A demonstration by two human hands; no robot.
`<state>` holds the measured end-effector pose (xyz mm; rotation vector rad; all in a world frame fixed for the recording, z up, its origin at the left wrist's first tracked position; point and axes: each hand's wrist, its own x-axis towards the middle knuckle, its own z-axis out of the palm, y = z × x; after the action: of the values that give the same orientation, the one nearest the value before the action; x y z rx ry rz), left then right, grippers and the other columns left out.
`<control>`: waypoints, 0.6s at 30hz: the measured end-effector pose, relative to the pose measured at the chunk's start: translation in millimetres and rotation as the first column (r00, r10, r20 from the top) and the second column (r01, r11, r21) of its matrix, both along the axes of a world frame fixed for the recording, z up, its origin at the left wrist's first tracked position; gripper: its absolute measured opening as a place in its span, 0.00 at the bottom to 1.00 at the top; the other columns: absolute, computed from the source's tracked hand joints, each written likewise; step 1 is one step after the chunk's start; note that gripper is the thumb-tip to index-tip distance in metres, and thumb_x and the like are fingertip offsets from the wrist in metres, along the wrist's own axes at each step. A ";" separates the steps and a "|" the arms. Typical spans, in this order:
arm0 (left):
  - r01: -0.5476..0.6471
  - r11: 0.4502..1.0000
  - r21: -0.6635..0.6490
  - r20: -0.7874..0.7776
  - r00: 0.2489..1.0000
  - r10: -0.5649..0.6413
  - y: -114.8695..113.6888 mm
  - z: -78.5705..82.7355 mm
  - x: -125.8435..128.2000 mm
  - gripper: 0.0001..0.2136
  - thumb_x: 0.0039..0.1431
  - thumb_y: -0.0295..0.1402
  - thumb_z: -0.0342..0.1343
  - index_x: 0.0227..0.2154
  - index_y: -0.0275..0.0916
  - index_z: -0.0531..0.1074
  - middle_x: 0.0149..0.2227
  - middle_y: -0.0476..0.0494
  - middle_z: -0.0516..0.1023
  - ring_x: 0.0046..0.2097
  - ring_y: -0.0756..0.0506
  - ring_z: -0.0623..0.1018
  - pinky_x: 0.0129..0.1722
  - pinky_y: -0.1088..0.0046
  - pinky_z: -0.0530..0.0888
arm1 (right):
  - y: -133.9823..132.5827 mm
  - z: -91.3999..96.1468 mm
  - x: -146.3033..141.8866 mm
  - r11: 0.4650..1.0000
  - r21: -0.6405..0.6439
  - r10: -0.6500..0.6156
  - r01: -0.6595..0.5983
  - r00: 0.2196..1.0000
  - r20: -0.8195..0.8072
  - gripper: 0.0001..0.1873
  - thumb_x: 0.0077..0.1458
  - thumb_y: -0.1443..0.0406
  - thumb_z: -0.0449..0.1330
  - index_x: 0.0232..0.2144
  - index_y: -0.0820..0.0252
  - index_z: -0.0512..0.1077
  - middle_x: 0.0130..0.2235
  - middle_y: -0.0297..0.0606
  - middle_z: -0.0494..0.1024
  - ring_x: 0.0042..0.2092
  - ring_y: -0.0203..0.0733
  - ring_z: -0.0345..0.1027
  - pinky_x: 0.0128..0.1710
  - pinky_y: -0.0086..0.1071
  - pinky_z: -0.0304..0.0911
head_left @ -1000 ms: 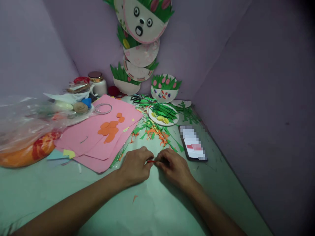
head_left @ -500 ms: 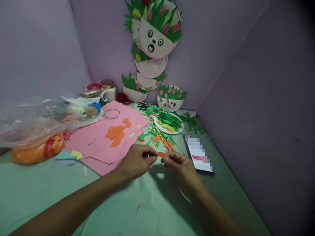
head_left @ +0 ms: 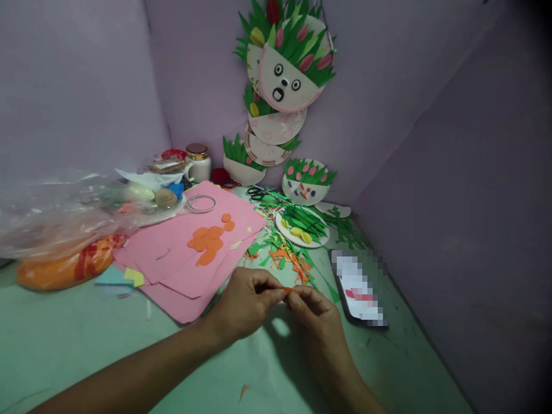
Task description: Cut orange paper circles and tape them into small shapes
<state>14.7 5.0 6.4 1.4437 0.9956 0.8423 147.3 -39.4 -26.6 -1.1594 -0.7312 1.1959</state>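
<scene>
Orange paper piece [head_left: 290,290] above bench [head_left: 215,391], between left hand [head_left: 246,302] and right hand [head_left: 319,317], each pinching one end. Judged light, bendable, easily creased; best held lightly by its edges.

A pale green surface [head_left: 207,382] stretches beneath the left hand [head_left: 246,302] and the right hand [head_left: 322,322]. Over to the left of the left hand, and beyond it, I see overlapping pink sheets [head_left: 172,242], with an orange packet [head_left: 56,270] farther out. A phone [head_left: 359,290] lies just right of the right hand. Past both hands, paper scraps [head_left: 296,266] are strewn about, a white plate [head_left: 318,243] among them; an orange snippet [head_left: 244,391] rests on the near side.
</scene>
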 end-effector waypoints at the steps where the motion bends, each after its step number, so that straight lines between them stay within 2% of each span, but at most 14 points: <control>1: -0.004 1.000 -0.016 0.011 1.000 0.005 0.4 -0.1 0.4 0.05 0.44 0.29 0.56 0.19 0.34 0.75 0.20 0.49 0.73 0.25 0.52 0.68 0.27 0.76 0.64 | 0.0 -0.6 -0.7 1.000 -0.004 -0.008 0.008 1.000 -0.020 0.13 0.35 0.58 0.70 0.21 0.60 0.76 0.22 0.32 0.74 0.27 0.34 0.63 0.30 0.28 0.58; 4: -0.020 0.996 -0.084 0.044 0.999 0.024 2.2 -0.5 1.7 0.05 0.42 0.29 0.56 0.18 0.34 0.74 0.18 0.51 0.71 0.24 0.52 0.67 0.25 0.77 0.62 | 0.5 -2.3 -2.4 1.000 -0.028 -0.005 0.003 0.997 -0.076 0.13 0.36 0.58 0.70 0.22 0.61 0.76 0.23 0.32 0.75 0.28 0.34 0.63 0.31 0.27 0.57; 9: -0.055 0.973 -0.225 0.082 0.994 0.076 4.9 -3.6 4.1 0.07 0.40 0.32 0.56 0.15 0.34 0.72 0.11 0.56 0.59 0.17 0.56 0.56 0.19 0.78 0.53 | 1.3 -4.3 -2.4 0.998 -0.065 -0.005 -0.005 0.989 -0.149 0.12 0.38 0.57 0.69 0.22 0.61 0.77 0.24 0.32 0.76 0.27 0.31 0.61 0.29 0.25 0.56; 14: -0.111 0.940 -0.323 0.117 0.981 0.157 6.0 -11.1 6.2 0.09 0.37 0.36 0.58 0.16 0.33 0.71 0.12 0.55 0.61 0.17 0.56 0.55 0.18 0.78 0.50 | 3.0 -6.7 -5.4 0.998 -0.033 0.049 -0.055 0.985 -0.164 0.14 0.34 0.60 0.71 0.28 0.58 0.79 0.30 0.36 0.80 0.30 0.34 0.66 0.32 0.27 0.59; 18: -0.124 0.926 -0.357 0.127 0.976 0.179 4.7 -15.8 8.1 0.11 0.37 0.37 0.58 0.14 0.33 0.69 0.10 0.57 0.58 0.16 0.57 0.53 0.17 0.78 0.48 | 5.9 -6.6 -8.8 0.998 -0.058 0.007 -0.015 0.989 -0.146 0.12 0.33 0.62 0.71 0.25 0.59 0.79 0.26 0.34 0.79 0.27 0.34 0.66 0.31 0.28 0.59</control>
<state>22.8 9.8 -9.4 0.9934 1.0841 0.8300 138.4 -33.5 -33.2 -1.1040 -0.5957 1.3042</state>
